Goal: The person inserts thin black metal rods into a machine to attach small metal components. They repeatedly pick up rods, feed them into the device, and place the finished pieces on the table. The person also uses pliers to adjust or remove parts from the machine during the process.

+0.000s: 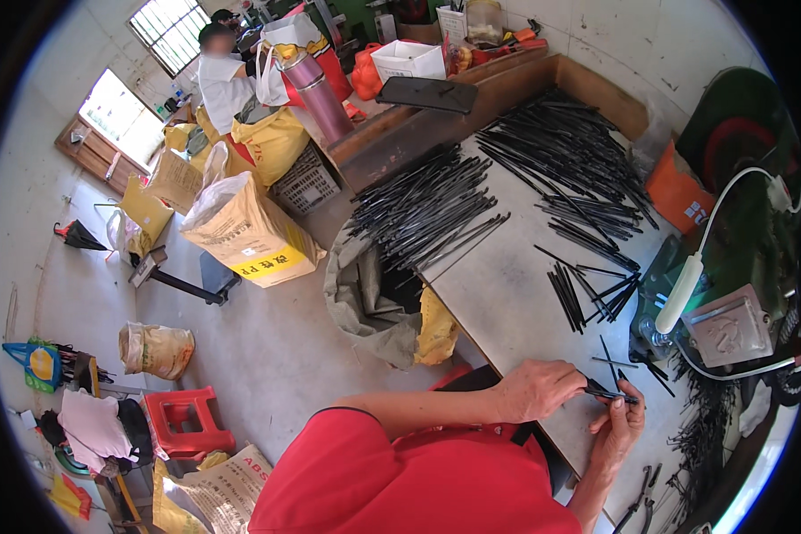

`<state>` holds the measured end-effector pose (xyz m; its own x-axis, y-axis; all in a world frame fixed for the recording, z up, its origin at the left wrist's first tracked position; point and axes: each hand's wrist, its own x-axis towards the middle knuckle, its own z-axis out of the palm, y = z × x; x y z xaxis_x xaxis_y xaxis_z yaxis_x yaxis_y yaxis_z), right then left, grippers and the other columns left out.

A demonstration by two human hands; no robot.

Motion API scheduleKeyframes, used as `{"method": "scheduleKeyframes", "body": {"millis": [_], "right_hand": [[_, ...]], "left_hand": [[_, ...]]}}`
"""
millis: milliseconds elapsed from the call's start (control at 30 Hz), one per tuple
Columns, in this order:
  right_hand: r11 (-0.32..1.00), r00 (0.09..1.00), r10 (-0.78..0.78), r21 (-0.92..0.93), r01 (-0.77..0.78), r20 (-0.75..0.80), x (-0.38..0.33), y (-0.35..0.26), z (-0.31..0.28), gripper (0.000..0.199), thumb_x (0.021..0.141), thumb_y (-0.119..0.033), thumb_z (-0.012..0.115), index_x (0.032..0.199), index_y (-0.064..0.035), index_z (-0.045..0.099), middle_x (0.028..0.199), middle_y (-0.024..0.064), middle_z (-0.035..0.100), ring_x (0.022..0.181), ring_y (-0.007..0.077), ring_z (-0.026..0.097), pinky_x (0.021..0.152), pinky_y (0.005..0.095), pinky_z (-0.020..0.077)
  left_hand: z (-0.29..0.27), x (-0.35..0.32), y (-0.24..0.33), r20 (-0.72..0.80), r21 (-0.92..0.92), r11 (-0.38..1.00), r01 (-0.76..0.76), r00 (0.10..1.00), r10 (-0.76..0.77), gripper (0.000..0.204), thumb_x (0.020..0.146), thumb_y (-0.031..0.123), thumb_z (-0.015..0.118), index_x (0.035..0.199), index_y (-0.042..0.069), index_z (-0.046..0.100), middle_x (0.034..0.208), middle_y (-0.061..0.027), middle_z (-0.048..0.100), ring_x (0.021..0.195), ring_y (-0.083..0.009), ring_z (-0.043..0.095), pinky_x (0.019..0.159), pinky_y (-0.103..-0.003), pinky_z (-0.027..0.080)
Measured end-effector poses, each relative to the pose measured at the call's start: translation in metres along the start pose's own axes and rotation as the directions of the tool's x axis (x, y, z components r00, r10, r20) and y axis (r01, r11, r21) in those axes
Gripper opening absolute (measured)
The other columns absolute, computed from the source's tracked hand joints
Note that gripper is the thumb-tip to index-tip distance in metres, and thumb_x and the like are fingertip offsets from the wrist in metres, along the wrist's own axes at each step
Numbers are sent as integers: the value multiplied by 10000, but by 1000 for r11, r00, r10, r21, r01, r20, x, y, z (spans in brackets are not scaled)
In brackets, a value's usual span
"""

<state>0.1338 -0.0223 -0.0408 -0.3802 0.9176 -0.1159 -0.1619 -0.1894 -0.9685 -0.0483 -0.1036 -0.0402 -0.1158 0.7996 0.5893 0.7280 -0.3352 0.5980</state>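
My left hand [543, 388] and my right hand [620, 425] meet over the near part of a grey worktable [507, 294]. Together they pinch a small bundle of thin black rods [610, 392]: the left hand grips one end, and the right hand's fingertips hold the other end from below. A few loose black rods [587, 294] lie on the table just beyond my hands. Large heaps of the same rods [427, 209] [570, 151] cover the far half of the table. My red sleeve [392, 463] fills the lower middle.
A green machine [730, 222] with a white lamp arm [685, 285] stands at the table's right. Pliers [641, 498] lie near the front edge. An open sack [374, 303] hangs off the table's left side. On the floor are yellow sacks [249, 236] and a red stool [187, 418]; a person in white [222, 80] sits far back.
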Motion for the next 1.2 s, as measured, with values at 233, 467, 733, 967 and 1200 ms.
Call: {"method": "scheduleKeyframes", "body": {"millis": [233, 467, 733, 967, 1200], "right_hand": [[1000, 1000, 4, 10, -4, 1, 1, -2, 1, 325, 881, -136, 625, 1137, 41, 531, 792, 147, 661, 412, 109, 511, 388, 194, 404], [1000, 1000, -6, 14, 6, 4, 1, 0, 0, 321, 889, -130, 616, 1144, 43, 527, 799, 145, 659, 416, 105, 506, 389, 192, 405], [1000, 1000, 5, 21, -5, 2, 1, -2, 1, 331, 888, -131, 620, 1150, 46, 523, 804, 148, 658, 417, 108, 508, 394, 197, 408], [1000, 1000, 12, 15, -12, -6, 1, -2, 1, 332, 887, -132, 621, 1149, 46, 524, 804, 149, 656, 423, 110, 515, 395, 198, 408], [1000, 1000, 25, 0, -25, 2, -1, -5, 4, 346, 885, -149, 624, 1155, 44, 524, 807, 145, 656, 433, 112, 520, 396, 200, 408]], "left_hand": [[1, 0, 0, -13, 22, 1000, -5, 1000, 5, 192, 786, 130, 681, 916, 65, 557, 710, -52, 519, 625, -207, 565, 528, -333, 465], [0, 1, 0, -22, 20, 1000, -16, 1000, 17, 196, 784, 133, 681, 923, 66, 558, 702, -49, 506, 624, -204, 558, 529, -331, 464], [3, -1, -1, 9, 32, 999, 1, 1000, -1, 177, 795, 139, 671, 893, 63, 545, 705, -54, 503, 630, -213, 560, 545, -337, 464], [3, -1, -1, 17, 40, 999, 4, 1000, -5, 178, 795, 137, 673, 883, 61, 538, 706, -58, 505, 633, -217, 562, 547, -338, 467], [1, -4, 1, 43, 44, 999, 29, 999, -31, 150, 825, 150, 645, 880, 67, 534, 736, -67, 529, 669, -234, 577, 582, -341, 476]]}}
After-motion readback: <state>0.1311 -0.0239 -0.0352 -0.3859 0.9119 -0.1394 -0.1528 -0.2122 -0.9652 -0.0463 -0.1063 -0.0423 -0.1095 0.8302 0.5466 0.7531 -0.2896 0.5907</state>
